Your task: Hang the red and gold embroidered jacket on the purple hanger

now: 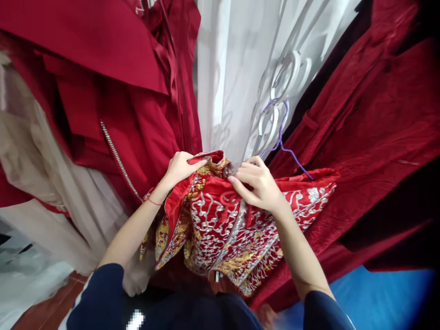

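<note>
Closely around, red clothes (85, 55) and white cloth (233, 59) hem in an embroidered garment (220, 229).
White rings (296, 68) and a purple hanger (281, 133) rise behind, the hanger's lower part hidden; the far right is too dark to read. The garment hangs beneath the left hand (180, 167), pinching its collar, and right hand (259, 185), pinching its top edge.
</note>
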Demonstrator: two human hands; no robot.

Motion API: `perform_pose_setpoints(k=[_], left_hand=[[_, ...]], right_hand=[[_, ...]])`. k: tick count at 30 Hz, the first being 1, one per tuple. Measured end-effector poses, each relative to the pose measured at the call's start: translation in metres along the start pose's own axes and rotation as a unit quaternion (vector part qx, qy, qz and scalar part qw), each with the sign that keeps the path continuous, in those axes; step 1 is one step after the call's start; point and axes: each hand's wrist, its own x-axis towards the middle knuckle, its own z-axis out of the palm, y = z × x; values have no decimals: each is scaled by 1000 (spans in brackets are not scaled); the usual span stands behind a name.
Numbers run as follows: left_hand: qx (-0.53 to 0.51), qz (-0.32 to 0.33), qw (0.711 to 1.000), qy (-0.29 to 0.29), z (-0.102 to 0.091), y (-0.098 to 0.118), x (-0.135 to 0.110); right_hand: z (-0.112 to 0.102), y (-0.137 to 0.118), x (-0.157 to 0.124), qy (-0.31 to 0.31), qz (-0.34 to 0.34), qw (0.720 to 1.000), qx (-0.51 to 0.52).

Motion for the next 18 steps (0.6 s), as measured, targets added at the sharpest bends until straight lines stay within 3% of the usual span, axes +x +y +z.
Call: perform_pose_setpoints(k=[3, 4, 6, 7, 8, 9, 11, 13, 15, 18], left_hand=[[-45, 49, 996, -62, 1, 41, 16], [-54, 58, 994, -75, 2, 52, 19], [-74, 63, 990, -97, 4, 68, 24], [-86, 59, 988, -111, 7, 74, 25], [-98, 53, 985, -129, 10, 78, 27], [-109, 46, 982, -147, 13, 81, 29], [-115, 37, 977, -178, 22, 85, 33], [-107, 35, 972, -204, 33, 88, 39], [-98, 33, 965, -239, 44, 89, 48], [-90, 23, 959, -269, 58, 92, 64]], right_hand=[[-22, 14, -14, 48, -45, 995, 72], [-31, 22, -21, 100, -9, 992, 79], [-52, 46, -31, 223, 133, 963, 64], [-62, 61, -34, 244, 213, 944, 54], [-70, 76, -35, 215, 281, 934, 57], [-77, 91, -33, 135, 330, 931, 77], [-84, 118, -23, -121, 368, 908, 158], [-84, 137, -9, -320, 369, 843, 224], [-81, 147, 3, -399, 381, 803, 227], [-77, 154, 14, -419, 421, 787, 167]])
